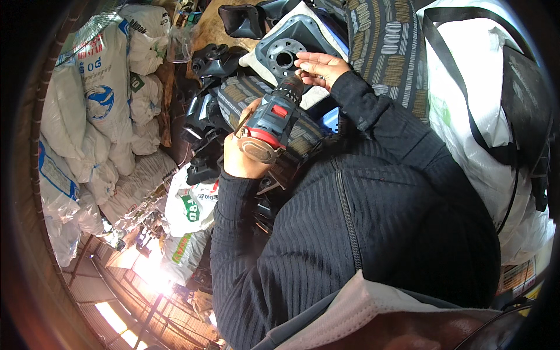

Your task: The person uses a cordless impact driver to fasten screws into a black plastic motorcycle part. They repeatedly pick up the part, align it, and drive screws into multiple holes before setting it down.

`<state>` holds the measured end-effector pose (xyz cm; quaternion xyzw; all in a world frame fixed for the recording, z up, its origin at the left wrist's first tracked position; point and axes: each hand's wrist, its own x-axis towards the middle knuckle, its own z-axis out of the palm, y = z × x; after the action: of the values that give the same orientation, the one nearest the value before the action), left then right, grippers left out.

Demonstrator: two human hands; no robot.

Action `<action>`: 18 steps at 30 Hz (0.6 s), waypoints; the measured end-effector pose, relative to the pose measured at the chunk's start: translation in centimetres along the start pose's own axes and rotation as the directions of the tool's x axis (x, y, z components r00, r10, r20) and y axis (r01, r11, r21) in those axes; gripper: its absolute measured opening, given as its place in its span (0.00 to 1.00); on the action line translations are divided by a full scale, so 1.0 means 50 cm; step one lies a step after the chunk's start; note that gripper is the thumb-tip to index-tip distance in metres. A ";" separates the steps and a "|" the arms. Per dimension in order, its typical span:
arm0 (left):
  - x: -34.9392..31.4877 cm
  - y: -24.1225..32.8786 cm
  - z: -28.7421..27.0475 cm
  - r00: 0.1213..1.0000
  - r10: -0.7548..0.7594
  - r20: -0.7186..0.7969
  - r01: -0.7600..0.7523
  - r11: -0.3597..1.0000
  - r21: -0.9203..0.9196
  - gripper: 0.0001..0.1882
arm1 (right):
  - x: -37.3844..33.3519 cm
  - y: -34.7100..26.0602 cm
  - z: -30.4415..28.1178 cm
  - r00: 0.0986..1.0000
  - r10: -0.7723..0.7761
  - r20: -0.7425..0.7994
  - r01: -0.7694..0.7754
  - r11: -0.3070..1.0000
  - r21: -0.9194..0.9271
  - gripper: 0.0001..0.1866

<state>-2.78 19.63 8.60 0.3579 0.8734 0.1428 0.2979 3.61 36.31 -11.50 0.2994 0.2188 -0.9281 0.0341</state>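
Head view: left hand (236, 154) grips the drill (269, 119) so its chuck (289, 89) faces the black part (296, 39), far centre; right hand (329, 70), fingers (315, 57) half-curled, grip unclear, apparently steadies alignment.

Left hand (238, 153) wraps tight in a closed grip, left forearm (236, 201) pointing forward. Right hand (326, 69) sits farther forward, fingers (318, 57) pointing left, slightly bent; can't tell if pinching. Right forearm (361, 105) angles forward-left. Hands near, not touching.
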 end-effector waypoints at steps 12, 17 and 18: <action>0.060 -0.029 -0.010 0.999 0.037 -0.037 -0.036 0.999 0.012 0.17 | 0.053 0.042 -0.044 0.919 -0.213 -0.332 0.160 0.971 -0.180 0.16; 0.081 -0.012 -0.019 0.999 0.032 0.032 -0.035 0.994 0.100 0.17 | 0.066 0.043 0.003 0.919 -0.118 -0.376 0.015 0.964 -0.266 0.25; 0.095 -0.029 -0.016 0.995 0.070 0.077 -0.081 0.983 0.163 0.17 | 0.064 0.032 0.002 0.914 -0.102 -0.393 -0.002 0.967 -0.255 0.25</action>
<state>-6.72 21.95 6.56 0.4193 0.8568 0.0679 0.2923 1.26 35.05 -13.86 0.4716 0.3438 -0.8120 0.0018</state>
